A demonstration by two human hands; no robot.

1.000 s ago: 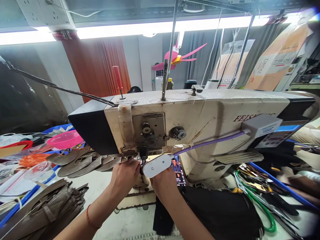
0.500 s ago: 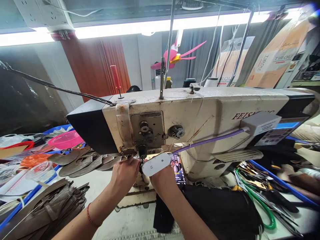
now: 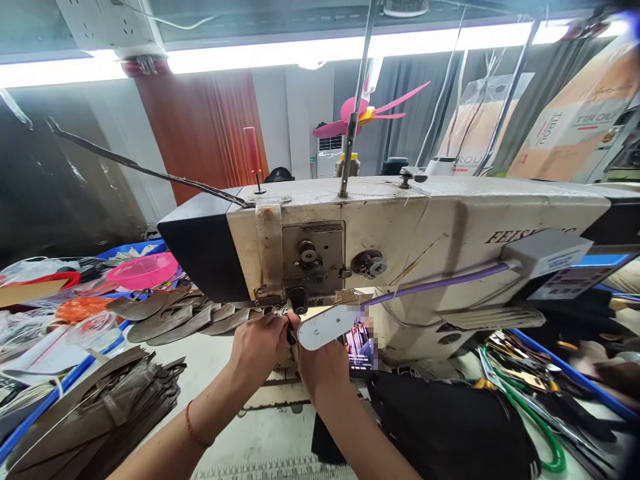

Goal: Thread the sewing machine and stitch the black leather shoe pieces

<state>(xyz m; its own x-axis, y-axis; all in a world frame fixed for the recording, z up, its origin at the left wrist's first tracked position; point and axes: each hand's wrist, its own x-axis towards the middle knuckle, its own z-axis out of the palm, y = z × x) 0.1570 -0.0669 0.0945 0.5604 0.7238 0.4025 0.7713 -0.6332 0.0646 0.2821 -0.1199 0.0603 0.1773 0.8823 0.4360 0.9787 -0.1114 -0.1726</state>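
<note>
A cream industrial sewing machine (image 3: 425,220) stands across the view. Both hands meet under its head, by the needle bar and presser foot area. My left hand (image 3: 261,341) has its fingers bent and pinched together there, close against the dark round knob (image 3: 297,300). Just beside it, my right hand (image 3: 324,365) is closed too, its thumb raised near the same spot. A white oval lamp head (image 3: 325,328) on a purple flexible neck (image 3: 435,283) covers part of the right hand. Whatever the fingertips hold is hidden.
Black fabric pieces (image 3: 450,420) lie right of my right forearm. Grey-brown cut pieces (image 3: 105,413) are stacked at left, with more (image 3: 175,317) behind. A lit phone (image 3: 359,343) stands behind the right hand. Scissors with green handles (image 3: 553,450) and tools lie at right.
The view has shifted, so the machine sits slightly further right in the picture. Both hands stay under the machine head; my right thumb now shows upright beside the left fingertips.
</note>
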